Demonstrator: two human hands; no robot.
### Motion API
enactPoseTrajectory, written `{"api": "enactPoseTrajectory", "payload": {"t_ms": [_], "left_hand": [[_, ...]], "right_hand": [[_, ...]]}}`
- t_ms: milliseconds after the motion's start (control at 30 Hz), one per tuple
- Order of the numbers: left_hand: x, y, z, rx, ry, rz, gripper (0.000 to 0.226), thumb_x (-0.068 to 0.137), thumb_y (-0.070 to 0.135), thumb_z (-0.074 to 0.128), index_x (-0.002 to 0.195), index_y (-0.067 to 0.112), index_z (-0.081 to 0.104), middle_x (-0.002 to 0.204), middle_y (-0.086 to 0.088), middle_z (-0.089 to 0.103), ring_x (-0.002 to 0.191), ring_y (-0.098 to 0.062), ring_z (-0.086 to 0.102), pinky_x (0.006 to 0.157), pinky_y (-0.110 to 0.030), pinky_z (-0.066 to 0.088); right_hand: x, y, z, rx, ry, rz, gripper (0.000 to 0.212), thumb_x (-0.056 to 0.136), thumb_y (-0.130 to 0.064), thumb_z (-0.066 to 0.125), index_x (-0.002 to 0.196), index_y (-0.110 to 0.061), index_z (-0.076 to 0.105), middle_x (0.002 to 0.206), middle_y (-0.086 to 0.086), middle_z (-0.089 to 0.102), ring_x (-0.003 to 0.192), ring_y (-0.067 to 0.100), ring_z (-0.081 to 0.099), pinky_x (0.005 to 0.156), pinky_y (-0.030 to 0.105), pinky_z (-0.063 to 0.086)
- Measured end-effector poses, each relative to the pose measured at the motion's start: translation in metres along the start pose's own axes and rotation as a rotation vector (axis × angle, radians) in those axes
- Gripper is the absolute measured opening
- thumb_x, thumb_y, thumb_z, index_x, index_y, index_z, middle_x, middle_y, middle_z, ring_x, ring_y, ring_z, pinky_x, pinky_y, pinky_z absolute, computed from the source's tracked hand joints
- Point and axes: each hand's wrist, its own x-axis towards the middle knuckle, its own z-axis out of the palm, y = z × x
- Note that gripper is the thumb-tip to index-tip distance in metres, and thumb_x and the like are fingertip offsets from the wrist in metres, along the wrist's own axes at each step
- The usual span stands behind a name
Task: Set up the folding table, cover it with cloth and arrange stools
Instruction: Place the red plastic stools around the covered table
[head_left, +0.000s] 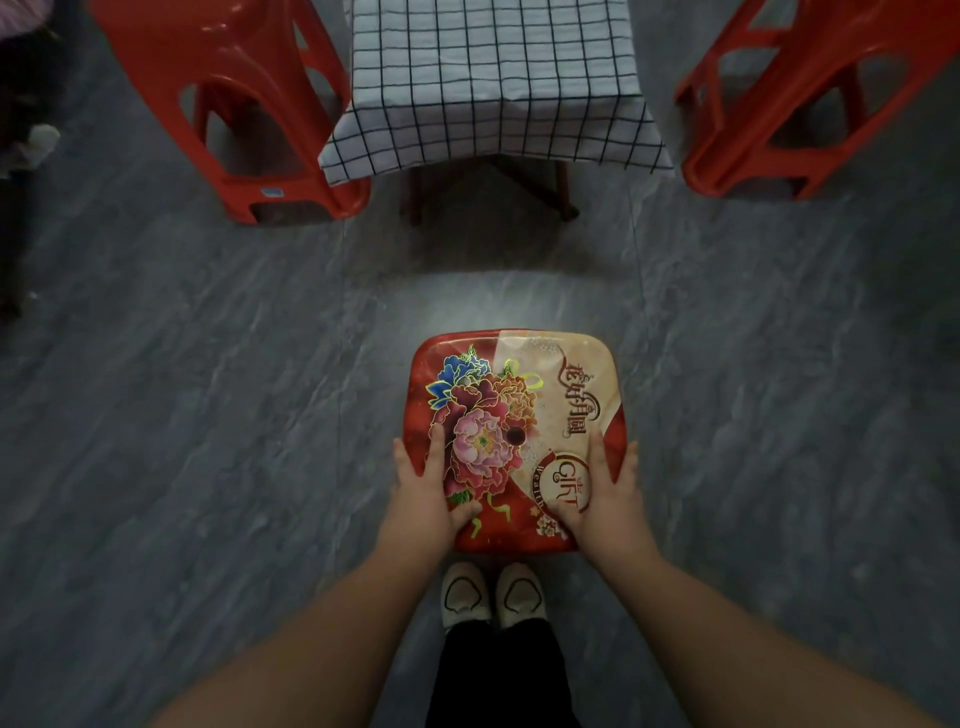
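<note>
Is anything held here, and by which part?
A red flowered tin, held by its near end with both hands: the left hand grips the left edge and the right hand grips the right edge.

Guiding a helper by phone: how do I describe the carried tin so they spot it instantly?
Find the table draped in white, black-gridded cloth between a red plastic stool and a matching stool. In front of it, over the grey floor, the left hand and right hand hold a square, round-cornered red-and-cream tin. Unlike the plain stools, its lid bears peonies and the word GIFT.
</note>
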Motion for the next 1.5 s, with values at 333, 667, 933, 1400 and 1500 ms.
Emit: {"api": "enactPoseTrajectory", "payload": {"t_ms": [333, 667, 933, 1400, 1500], "left_hand": [[-0.002, 0.006, -0.01, 0.071, -0.065, -0.019, 0.116, 0.083, 0.05, 0.074, 0.15, 0.049, -0.02, 0.161, -0.01, -0.03, 0.148, -0.039, 0.024, 0.113, -0.05, 0.037], [-0.1, 0.026, -0.098, 0.176, -0.005, 0.06, 0.073, 0.1, 0.043, 0.046, 0.16, 0.026, 0.007, 0.167, -0.012, 0.002, 0.152, -0.033, 0.009, 0.122, -0.048, 0.02], [-0.265, 0.052, -0.19, 0.278, 0.202, 0.156, 0.073, 0.099, 0.05, 0.041, 0.16, 0.025, 0.008, 0.167, -0.011, 0.009, 0.153, -0.032, 0.008, 0.122, -0.048, 0.015], [-0.37, 0.037, -0.296, 0.156, 0.479, 0.106, 0.074, 0.097, 0.055, 0.041, 0.159, 0.033, 0.007, 0.167, -0.006, 0.008, 0.153, -0.029, 0.004, 0.122, -0.051, 0.012], [-0.373, 0.021, -0.322, 0.141, 0.523, 0.104, 0.074, 0.097, 0.056, 0.04, 0.159, 0.033, 0.007, 0.167, -0.006, 0.008, 0.153, -0.029, 0.004, 0.122, -0.05, 0.011]], "right_hand": [[0.002, 0.001, -0.006, -0.091, -0.043, 0.016, 0.105, 0.086, -0.056, 0.068, 0.151, -0.053, -0.014, 0.165, 0.009, -0.019, 0.148, 0.042, 0.017, 0.116, 0.055, 0.03], [-0.077, -0.048, -0.111, -0.293, -0.03, -0.127, 0.066, 0.099, -0.048, 0.043, 0.158, -0.03, 0.021, 0.165, 0.009, 0.018, 0.151, 0.033, 0.013, 0.12, 0.049, 0.022], [-0.24, -0.093, -0.208, -0.26, 0.09, -0.325, 0.072, 0.094, -0.038, 0.049, 0.158, -0.027, 0.02, 0.165, 0.009, 0.019, 0.152, 0.03, 0.012, 0.123, 0.046, 0.017], [-0.35, -0.187, -0.27, -0.328, 0.184, -0.656, 0.071, 0.098, -0.049, 0.047, 0.159, -0.03, 0.017, 0.167, 0.002, 0.014, 0.154, 0.023, 0.003, 0.124, 0.042, 0.012], [-0.356, -0.226, -0.266, -0.348, 0.172, -0.716, 0.071, 0.098, -0.051, 0.045, 0.159, -0.031, 0.015, 0.167, -0.001, 0.013, 0.153, 0.019, 0.001, 0.124, 0.039, 0.011]]}}
